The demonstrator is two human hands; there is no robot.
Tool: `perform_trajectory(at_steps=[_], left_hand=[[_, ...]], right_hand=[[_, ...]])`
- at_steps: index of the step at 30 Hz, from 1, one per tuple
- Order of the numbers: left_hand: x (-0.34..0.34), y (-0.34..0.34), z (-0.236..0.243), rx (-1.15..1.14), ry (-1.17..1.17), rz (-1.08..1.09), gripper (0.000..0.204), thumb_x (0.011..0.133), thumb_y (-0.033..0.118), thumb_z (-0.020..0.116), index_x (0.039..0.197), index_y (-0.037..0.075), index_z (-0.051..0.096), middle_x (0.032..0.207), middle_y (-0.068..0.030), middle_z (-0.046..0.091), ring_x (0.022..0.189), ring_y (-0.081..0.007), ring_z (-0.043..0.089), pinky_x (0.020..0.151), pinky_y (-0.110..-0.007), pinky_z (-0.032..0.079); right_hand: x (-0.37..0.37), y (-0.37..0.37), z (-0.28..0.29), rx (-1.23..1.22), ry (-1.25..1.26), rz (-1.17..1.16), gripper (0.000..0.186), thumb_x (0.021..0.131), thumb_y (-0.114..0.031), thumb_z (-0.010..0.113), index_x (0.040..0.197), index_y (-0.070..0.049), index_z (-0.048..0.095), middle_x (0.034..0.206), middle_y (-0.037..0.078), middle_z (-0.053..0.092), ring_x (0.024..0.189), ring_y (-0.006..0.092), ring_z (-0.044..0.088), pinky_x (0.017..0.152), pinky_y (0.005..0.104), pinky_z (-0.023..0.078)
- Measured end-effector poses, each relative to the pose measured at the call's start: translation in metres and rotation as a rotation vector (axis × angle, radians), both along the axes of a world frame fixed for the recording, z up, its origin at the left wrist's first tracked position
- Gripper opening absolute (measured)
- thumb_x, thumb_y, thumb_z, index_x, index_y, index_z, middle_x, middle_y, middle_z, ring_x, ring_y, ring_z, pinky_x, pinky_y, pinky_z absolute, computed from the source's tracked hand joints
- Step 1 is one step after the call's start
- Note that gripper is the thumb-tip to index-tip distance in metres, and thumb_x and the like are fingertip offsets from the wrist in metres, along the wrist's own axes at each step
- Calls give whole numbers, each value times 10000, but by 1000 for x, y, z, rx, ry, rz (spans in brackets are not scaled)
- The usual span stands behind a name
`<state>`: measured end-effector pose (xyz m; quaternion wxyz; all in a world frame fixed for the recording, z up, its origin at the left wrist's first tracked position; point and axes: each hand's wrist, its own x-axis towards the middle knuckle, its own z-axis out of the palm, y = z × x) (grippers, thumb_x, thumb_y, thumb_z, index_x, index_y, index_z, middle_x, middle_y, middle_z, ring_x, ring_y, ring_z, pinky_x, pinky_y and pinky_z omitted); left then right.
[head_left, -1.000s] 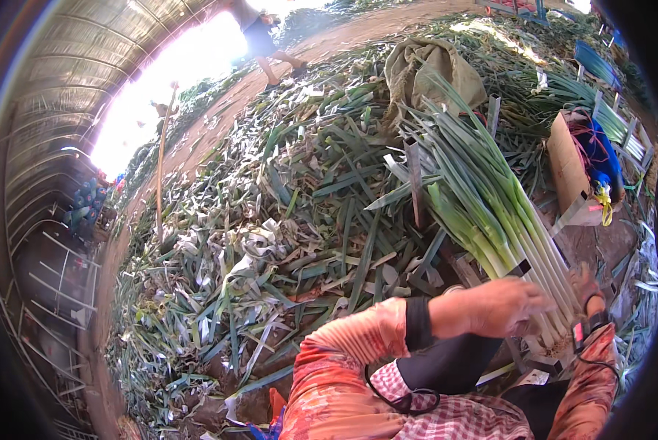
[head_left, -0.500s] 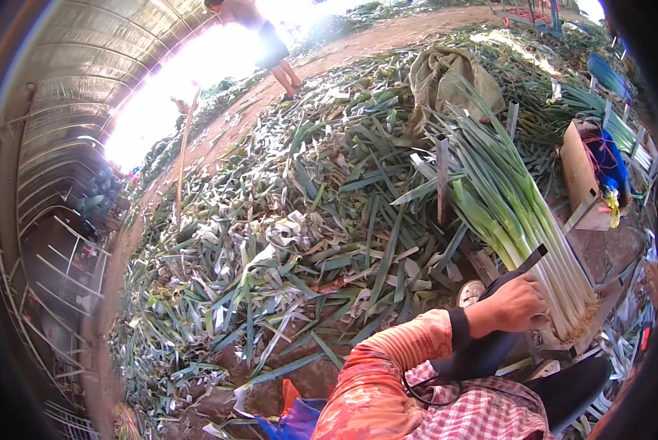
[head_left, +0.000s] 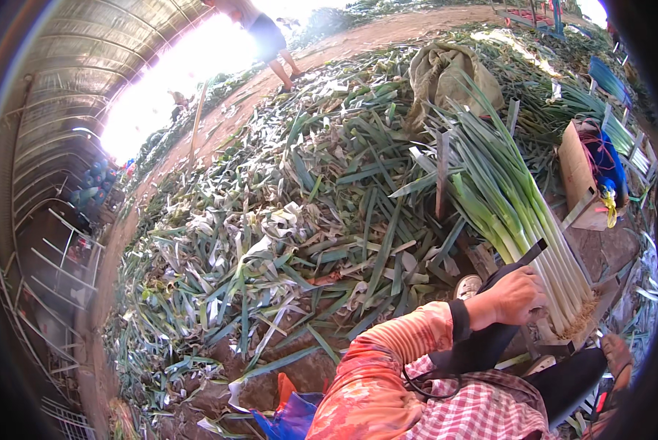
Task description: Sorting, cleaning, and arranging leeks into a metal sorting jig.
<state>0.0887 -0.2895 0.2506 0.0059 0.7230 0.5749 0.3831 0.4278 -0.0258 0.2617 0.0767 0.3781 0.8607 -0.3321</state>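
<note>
A bundle of long green onions (head_left: 516,213) lies in a low rack with upright metal strips (head_left: 443,172), its white stalks and roots toward me. My left hand (head_left: 518,295) is closed, with its curled fingers against the left side of the white stalks; what lies inside the fingers is hidden. At the lower right rim, my right hand (head_left: 616,353) is near the root end of the bundle, dark and partly cut by the picture's edge. Its fingers do not show clearly. A small red and black item (head_left: 602,402) shows by my right wrist.
A cardboard box (head_left: 580,180) with blue and yellow ties stands right of the rack. Beyond it lie more green onions (head_left: 622,136). A sack (head_left: 454,77) rests on the wide heap of trimmed leaves (head_left: 270,242). Another person (head_left: 270,40) stands at the back.
My right hand has come from the right rim down and inward, toward the root end. My left hand stays at the stalks. The person at the back has shifted slightly.
</note>
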Motion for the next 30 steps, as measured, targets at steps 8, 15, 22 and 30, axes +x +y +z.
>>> perform_trajectory(at_steps=[8, 15, 22, 30], left_hand=[[2, 2, 3, -36, 26, 4, 187, 732, 289, 630, 810, 119, 643, 786, -45, 613, 862, -225, 569, 858, -366, 391], [3, 3, 4, -64, 22, 9, 205, 741, 282, 622, 836, 103, 655, 804, -53, 624, 878, -226, 571, 877, -363, 387], [4, 1, 6, -95, 30, 4, 234, 753, 280, 612, 870, 84, 660, 839, -63, 635, 905, -234, 573, 891, -367, 382], [4, 6, 7, -90, 40, 11, 255, 804, 307, 595, 932, 93, 650, 910, -56, 632, 949, -228, 572, 935, -377, 374]], right_hand=[[34, 6, -51, -215, 279, -329, 248, 860, -290, 534, 784, -55, 519, 724, 7, 483, 686, 98, 454, 611, 265, 375], [44, 11, -69, -298, 429, -445, 244, 868, -283, 534, 810, -47, 531, 731, 8, 496, 683, 100, 464, 614, 255, 383], [52, 12, -75, -334, 522, -506, 241, 877, -276, 535, 835, -39, 542, 738, 10, 508, 680, 102, 474, 617, 245, 391], [59, 12, -76, -368, 632, -571, 241, 886, -268, 535, 863, -30, 556, 746, 11, 523, 676, 105, 485, 621, 234, 400]])
